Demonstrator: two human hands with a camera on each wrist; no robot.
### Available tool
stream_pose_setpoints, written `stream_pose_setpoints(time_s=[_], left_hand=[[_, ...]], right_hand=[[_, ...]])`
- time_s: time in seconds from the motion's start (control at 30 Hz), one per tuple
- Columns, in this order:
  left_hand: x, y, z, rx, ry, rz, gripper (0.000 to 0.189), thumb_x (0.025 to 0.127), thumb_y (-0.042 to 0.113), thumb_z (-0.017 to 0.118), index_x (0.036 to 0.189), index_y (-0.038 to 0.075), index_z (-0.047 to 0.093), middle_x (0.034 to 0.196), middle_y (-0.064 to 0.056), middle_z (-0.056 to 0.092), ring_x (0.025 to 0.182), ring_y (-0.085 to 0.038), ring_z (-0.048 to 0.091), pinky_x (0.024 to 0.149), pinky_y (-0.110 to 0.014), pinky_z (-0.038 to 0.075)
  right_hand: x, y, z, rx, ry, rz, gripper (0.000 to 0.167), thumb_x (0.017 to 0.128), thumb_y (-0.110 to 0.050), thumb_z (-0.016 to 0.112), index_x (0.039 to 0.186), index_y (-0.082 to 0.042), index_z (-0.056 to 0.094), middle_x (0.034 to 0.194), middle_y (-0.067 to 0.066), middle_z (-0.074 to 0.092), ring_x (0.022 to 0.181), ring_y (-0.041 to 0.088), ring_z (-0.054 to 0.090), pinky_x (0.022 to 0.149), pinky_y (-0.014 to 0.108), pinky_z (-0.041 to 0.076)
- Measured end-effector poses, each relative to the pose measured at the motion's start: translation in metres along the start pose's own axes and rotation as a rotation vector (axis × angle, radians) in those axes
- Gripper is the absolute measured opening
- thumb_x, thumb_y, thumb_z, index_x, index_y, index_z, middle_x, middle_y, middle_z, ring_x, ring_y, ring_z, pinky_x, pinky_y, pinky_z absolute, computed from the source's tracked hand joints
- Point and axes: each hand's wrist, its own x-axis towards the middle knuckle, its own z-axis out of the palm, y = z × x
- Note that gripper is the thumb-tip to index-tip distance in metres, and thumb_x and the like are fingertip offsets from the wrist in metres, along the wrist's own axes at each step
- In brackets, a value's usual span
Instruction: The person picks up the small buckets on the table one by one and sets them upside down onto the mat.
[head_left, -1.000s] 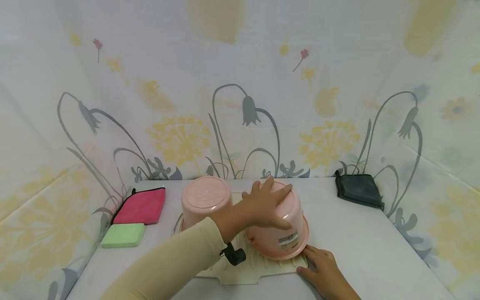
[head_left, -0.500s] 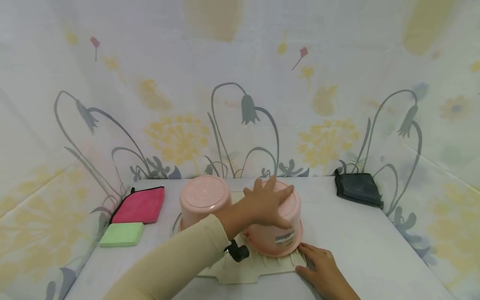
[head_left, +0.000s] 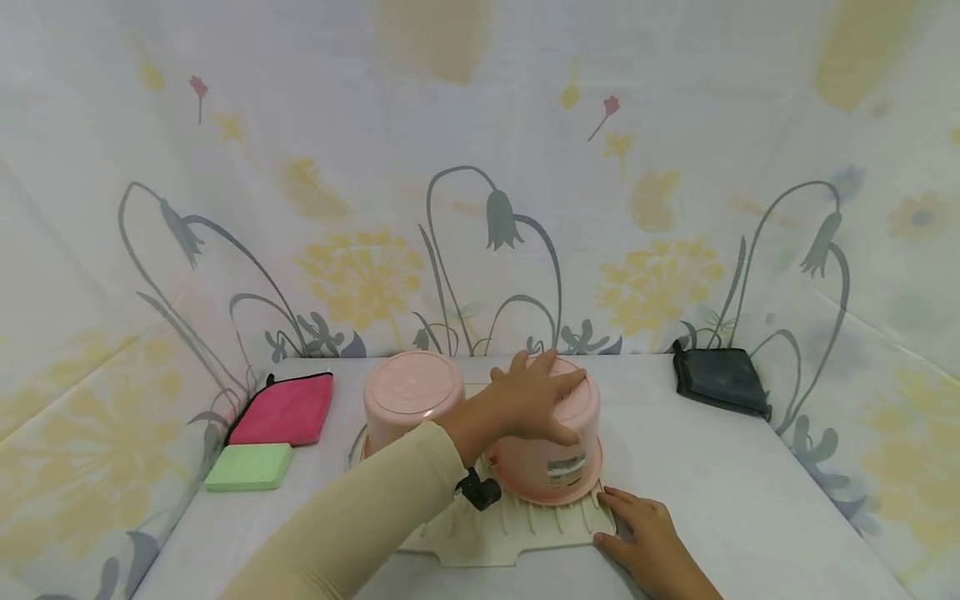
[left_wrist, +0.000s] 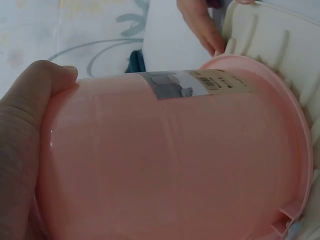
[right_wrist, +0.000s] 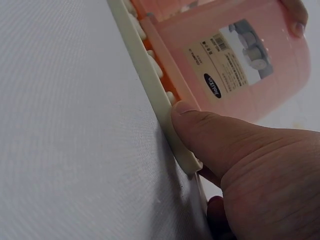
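Two pink plastic tubs stand upside down on a cream ribbed draining tray [head_left: 480,537]. My left hand [head_left: 528,400] grips the right tub [head_left: 551,475], fingers spread over its upturned base and the thumb down its side. In the left wrist view that thumb lies against the tub's wall [left_wrist: 165,150], near a printed label. The left tub [head_left: 412,387] is partly hidden by my sleeve. My right hand [head_left: 645,533] holds the tray's front right corner; in the right wrist view its thumb [right_wrist: 190,112] presses the tray's edge, beside the tub's rim.
A red zip pouch [head_left: 285,410] and a light green sponge-like block [head_left: 249,467] lie at the left. At the back right lies a black pouch [head_left: 720,379]. Flower-patterned cloth [head_left: 465,125] encloses the white table [head_left: 720,492].
The right tub has shifted left and slightly back on the tray under my left hand, its rim drawing in from the tray's right edge. My right hand stays at the corner.
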Motion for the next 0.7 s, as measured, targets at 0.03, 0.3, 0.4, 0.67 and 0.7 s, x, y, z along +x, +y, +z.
stream_pose_setpoints(time_s=[0.03,0.3,0.4,0.67,0.7], left_hand=[[0.000,-0.001,0.001,0.005,0.007,-0.001,0.093,0.082,0.071,0.072,0.162,0.051,0.029,0.175,-0.004,0.018,0.157,-0.048,0.019,0.109,-0.075,0.035],[-0.001,-0.006,0.014,0.024,0.085,0.016,0.088,0.082,0.076,0.067,0.160,0.050,0.035,0.173,-0.001,0.024,0.158,-0.043,0.021,0.108,-0.071,0.037],[-0.003,-0.006,0.017,0.034,0.122,0.028,0.086,0.083,0.078,0.065,0.159,0.048,0.039,0.170,-0.002,0.030,0.156,-0.040,0.024,0.106,-0.067,0.041],[-0.012,0.001,0.021,0.075,0.179,0.012,0.082,0.086,0.080,0.061,0.158,0.043,0.044,0.165,-0.003,0.037,0.155,-0.037,0.027,0.110,-0.063,0.041],[-0.012,0.001,0.021,0.086,0.181,0.011,0.082,0.087,0.080,0.060,0.158,0.043,0.043,0.165,-0.003,0.037,0.155,-0.037,0.028,0.110,-0.063,0.041]], right_hand=[[0.000,0.000,0.000,0.000,-0.001,0.002,0.069,0.090,-0.043,0.081,0.146,-0.009,0.061,0.156,0.014,0.053,0.138,0.044,0.043,0.108,0.068,0.040],[0.002,-0.001,0.002,-0.001,-0.003,0.003,0.070,0.090,-0.045,0.080,0.146,-0.009,0.061,0.157,0.013,0.053,0.138,0.043,0.043,0.109,0.068,0.039],[0.002,-0.001,0.002,-0.007,0.001,0.003,0.070,0.089,-0.045,0.081,0.146,-0.009,0.061,0.156,0.013,0.053,0.138,0.043,0.043,0.109,0.068,0.039],[0.000,-0.001,0.000,-0.008,0.013,-0.016,0.068,0.089,-0.043,0.082,0.145,-0.008,0.062,0.155,0.014,0.055,0.137,0.044,0.045,0.108,0.067,0.040],[0.000,0.000,0.001,-0.009,0.013,-0.016,0.069,0.089,-0.043,0.082,0.145,-0.008,0.062,0.154,0.014,0.055,0.137,0.044,0.045,0.108,0.067,0.040]])
